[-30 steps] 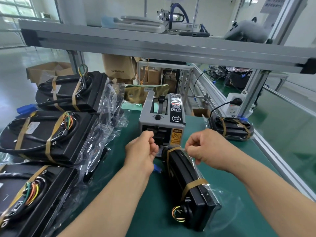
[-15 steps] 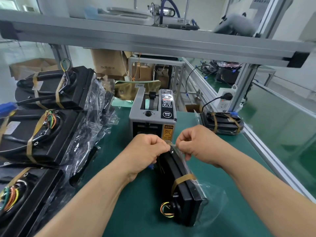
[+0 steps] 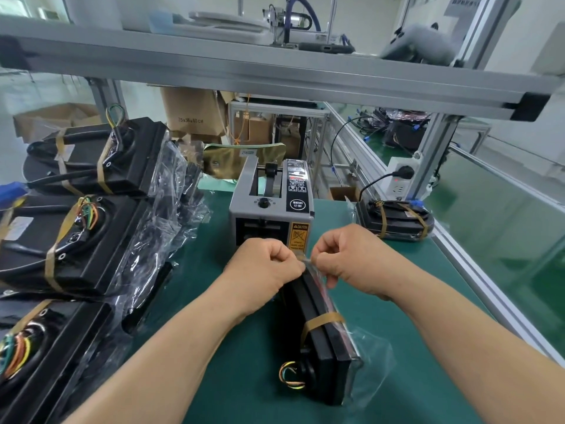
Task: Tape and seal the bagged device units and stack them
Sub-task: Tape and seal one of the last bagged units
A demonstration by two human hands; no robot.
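A: Hands?
B: Left hand [image 3: 264, 267] and right hand [image 3: 348, 261] both pinch the tape strip [image 3: 302, 257] at the bagged unit's [image 3: 324, 341] far end.
A: Unit where?
B: On edge on the tabletop [image 3: 412, 301], 6 o'clock of the dispenser [image 3: 270, 209].

The table [image 3: 250, 377] carries a tape dispenser [image 3: 270, 209]; bagged units [image 3: 76, 240] pile left of it, a taped unit [image 3: 397, 220] right, the front unit [image 3: 321, 341] before it, seemingly on edge.
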